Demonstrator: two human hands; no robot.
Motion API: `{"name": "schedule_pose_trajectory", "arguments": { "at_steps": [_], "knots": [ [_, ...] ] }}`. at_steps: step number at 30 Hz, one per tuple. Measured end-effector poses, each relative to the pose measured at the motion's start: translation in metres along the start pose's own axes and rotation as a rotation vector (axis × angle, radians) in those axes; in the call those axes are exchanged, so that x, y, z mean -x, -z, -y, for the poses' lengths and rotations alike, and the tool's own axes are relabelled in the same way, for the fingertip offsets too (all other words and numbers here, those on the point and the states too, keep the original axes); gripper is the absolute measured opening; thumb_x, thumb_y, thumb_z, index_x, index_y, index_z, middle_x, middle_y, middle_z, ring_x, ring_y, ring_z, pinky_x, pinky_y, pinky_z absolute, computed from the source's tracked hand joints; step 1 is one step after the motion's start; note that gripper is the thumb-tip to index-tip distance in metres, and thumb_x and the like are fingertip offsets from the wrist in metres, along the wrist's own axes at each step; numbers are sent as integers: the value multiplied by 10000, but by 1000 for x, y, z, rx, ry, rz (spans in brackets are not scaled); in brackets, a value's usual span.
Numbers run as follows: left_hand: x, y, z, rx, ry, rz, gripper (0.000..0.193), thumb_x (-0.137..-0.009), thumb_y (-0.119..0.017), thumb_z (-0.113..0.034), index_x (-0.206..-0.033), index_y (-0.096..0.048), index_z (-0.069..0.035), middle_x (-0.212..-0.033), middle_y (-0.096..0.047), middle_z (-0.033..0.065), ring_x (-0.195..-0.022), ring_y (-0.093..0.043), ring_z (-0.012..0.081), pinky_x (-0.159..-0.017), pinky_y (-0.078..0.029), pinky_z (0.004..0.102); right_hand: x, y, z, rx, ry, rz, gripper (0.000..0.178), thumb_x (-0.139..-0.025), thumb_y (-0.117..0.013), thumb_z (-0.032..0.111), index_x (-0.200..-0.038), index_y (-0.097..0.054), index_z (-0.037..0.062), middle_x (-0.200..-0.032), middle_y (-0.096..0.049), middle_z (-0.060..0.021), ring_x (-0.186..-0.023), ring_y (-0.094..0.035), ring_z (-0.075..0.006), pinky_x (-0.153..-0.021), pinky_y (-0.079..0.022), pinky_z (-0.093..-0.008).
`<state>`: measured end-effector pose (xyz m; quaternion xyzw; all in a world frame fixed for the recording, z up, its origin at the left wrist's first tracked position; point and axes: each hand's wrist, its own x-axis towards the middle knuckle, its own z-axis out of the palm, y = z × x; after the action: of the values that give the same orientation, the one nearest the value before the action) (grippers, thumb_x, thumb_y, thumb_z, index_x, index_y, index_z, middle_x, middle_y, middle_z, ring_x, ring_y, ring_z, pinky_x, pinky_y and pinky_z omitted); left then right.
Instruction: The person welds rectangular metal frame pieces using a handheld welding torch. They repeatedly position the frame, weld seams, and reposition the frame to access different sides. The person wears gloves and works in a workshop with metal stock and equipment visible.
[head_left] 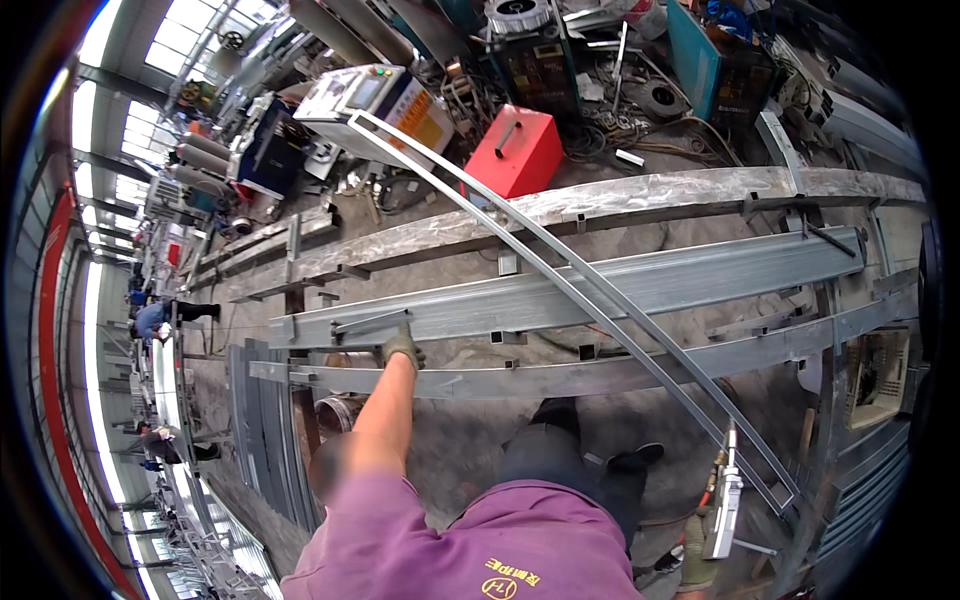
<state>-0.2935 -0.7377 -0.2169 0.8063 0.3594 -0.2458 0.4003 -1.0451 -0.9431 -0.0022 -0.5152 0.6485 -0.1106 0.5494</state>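
Note:
My left hand [403, 350], in a grey-green work glove, reaches over the near rail. It is closed around the end of a thin bent metal rod [372, 322], which lies across a long grey steel channel [560, 300]. Low at the right, my gloved right hand [697, 560] is closed on a silver hand-held power tool [727, 500]. An orange-red hose joins that tool; its exact kind is unclear. Close to the tool's tip, a long narrow rectangular metal frame [600, 300] slants across the rails. A dark rod [830, 240] lies at the channel's right end.
A far steel rail [640, 198] and a near rail [480, 383] run left to right. Behind them stand a red box [515, 150], a white machine [365, 105] and scattered scrap. Stacked profiles [265, 430] lie left; a crate [880, 380] sits right. Two people work far left.

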Motion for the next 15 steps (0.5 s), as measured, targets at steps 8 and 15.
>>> {"name": "schedule_pose_trajectory", "arguments": {
  "at_steps": [8, 15],
  "knots": [
    [-97, -59, -95, -98, -240, 81, 647, -934, -736, -700, -1043, -683, -65, -789, -638, 108, -623, -611, 297, -610, -530, 473, 6, -100, 71, 320, 145, -49, 346, -927, -826, 249, -1210, -749, 66, -968, -766, -75, -827, -746, -205, -752, -598, -350],
    [-139, -94, -120, -125, -322, 120, 603, -971, -711, -653, -1050, -678, -57, -783, -634, 104, -658, -606, 286, -659, -516, 463, 13, -117, 104, 231, 177, -110, 262, -931, -815, 291, -1063, -701, 96, -901, -756, -135, -824, -750, -334, -760, -601, -426]
  ]
}}
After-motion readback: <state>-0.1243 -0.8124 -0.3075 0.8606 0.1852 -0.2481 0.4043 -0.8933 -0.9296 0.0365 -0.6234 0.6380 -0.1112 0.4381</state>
